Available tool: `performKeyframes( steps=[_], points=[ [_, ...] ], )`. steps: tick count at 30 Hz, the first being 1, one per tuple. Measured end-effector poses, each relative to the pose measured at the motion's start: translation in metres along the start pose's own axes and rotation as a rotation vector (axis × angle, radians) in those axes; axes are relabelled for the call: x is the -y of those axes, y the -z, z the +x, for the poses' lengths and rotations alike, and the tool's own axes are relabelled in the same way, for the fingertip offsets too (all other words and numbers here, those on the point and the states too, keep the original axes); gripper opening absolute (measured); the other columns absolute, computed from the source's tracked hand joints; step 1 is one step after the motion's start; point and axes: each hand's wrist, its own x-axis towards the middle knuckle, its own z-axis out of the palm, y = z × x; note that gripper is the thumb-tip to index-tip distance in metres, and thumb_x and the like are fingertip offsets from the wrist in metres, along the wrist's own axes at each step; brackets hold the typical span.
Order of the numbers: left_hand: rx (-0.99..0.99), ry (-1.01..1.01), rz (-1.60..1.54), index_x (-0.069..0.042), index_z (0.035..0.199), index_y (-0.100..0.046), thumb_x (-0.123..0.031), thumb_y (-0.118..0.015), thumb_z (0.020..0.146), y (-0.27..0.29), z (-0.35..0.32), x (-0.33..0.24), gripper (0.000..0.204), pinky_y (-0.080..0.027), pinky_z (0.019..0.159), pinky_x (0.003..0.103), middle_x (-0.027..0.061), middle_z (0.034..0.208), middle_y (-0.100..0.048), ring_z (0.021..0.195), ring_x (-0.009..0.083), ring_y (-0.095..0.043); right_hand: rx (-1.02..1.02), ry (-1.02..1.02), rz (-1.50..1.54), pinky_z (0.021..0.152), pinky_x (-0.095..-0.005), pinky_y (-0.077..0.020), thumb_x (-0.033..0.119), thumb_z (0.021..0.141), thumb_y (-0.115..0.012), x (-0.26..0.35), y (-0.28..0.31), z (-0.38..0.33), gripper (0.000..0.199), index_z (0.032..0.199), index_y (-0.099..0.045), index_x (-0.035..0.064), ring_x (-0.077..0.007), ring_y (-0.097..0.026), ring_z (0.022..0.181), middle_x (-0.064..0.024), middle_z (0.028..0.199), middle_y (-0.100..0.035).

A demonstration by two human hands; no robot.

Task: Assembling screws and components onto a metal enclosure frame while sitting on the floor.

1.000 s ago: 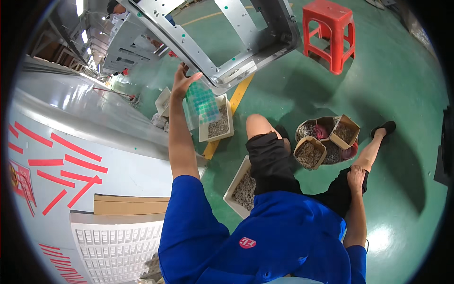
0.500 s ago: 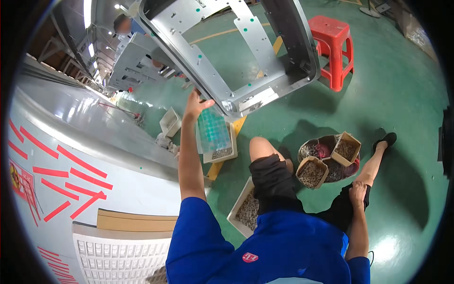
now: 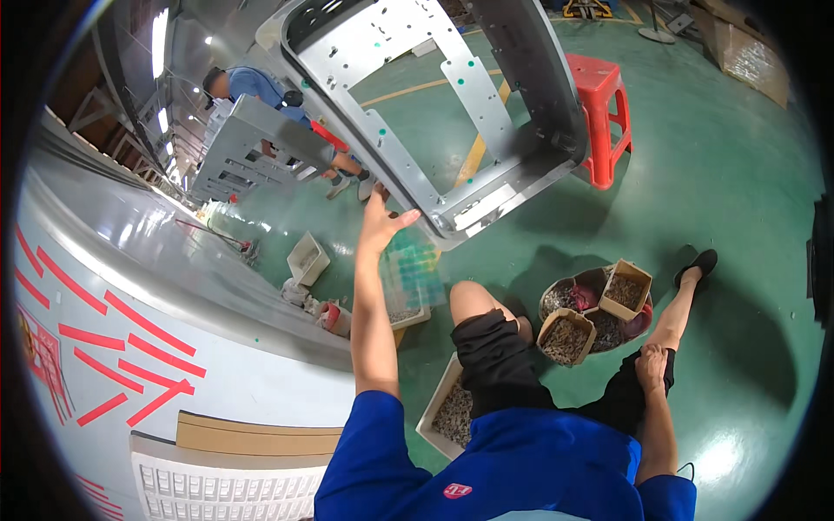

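A large grey metal frame (image 3: 486, 217) with rounded corners, cut-out openings and small green dots stands tilted ahead of me. My left hand (image 3: 382, 227) grips its near left edge, thumb apart on the near side, other fingers partly hidden behind the rim. A translucent green sheet or tray with round cells (image 3: 413, 267) lies below that hand, over a pale bin. My right hand (image 3: 651, 366) rests on my right knee, against the black shorts, its fingers curled; whether it holds anything is hidden.
Boxes of small metal parts (image 3: 566, 339) stand between my legs, and a white bin (image 3: 443, 415) by my left thigh. Further off are a red stool (image 3: 599, 122) and another person (image 3: 252, 84) behind a metal panel (image 3: 248, 148). A white machine side (image 3: 252, 356) lies left.
The view has shifted a little, so the frame and my left arm appear further right. The other person shows more fully beside the panel. Both hands keep their places.
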Motion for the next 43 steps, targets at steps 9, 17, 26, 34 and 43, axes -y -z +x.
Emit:
performKeyframes(
  steps=[9,17,26,34,43],
  points=[
    [-0.086,-0.107,0.159,0.008,0.135,-0.031,-0.031,-0.083,0.059,-0.037,0.008,-0.01,0.1,-0.034,0.102,0.039,0.0225,0.13,-0.048,0.127,0.0312,-0.042,0.073,-0.045,0.056,0.087,-0.041,-0.04,0.012,0.066,-0.061,0.005,0.012,0.0,0.021,0.084,-0.065,0.0029,-0.0276,-0.056,0.097,-0.0125,0.093,-0.063],
    [-0.178,-0.095,0.348,0.008,0.134,-0.03,-0.04,-0.082,0.06,-0.08,0.005,-0.031,0.103,-0.035,0.102,0.039,0.0259,0.127,-0.05,0.124,0.0345,-0.046,0.065,-0.05,0.038,0.088,-0.0397,-0.0394,0.013,0.069,-0.06,-0.001,0.005,0.001,0.019,0.084,-0.065,0.0038,-0.0265,-0.056,0.098,-0.0119,0.095,-0.063],
    [-0.343,-0.055,0.579,0.019,0.131,-0.024,-0.053,-0.079,0.06,-0.133,-0.028,-0.072,0.115,-0.042,0.095,0.04,0.0356,0.123,-0.047,0.114,0.0408,-0.052,0.178,-0.034,-0.043,0.097,-0.0504,-0.0349,0.019,0.074,-0.062,-0.01,-0.019,0.0,0.033,0.101,-0.062,0.0009,-0.0329,-0.053,0.106,-0.0148,0.109,-0.06],
    [-0.092,0.019,0.517,0.01,0.137,-0.021,-0.04,-0.064,0.082,-0.165,-0.049,-0.087,0.086,-0.046,0.09,0.046,0.0334,0.127,-0.043,0.107,0.0435,-0.054,0.147,0.017,-0.16,0.083,-0.048,-0.0417,0.018,0.069,-0.063,-0.028,-0.029,0.002,0.025,0.091,-0.065,0.006,-0.0354,-0.057,0.091,-0.0169,0.095,-0.063],
    [0.023,0.194,0.407,0.002,0.129,-0.041,-0.035,-0.066,0.081,-0.158,-0.067,-0.015,0.066,-0.045,0.093,0.044,0.0255,0.124,-0.052,0.109,0.0395,-0.055,0.323,-0.033,-0.068,0.088,-0.0472,-0.0391,0.018,0.067,-0.059,-0.012,-0.007,0.009,0.032,0.095,-0.067,0.0045,-0.0315,-0.056,0.101,-0.0151,0.103,-0.064]
  ],
)
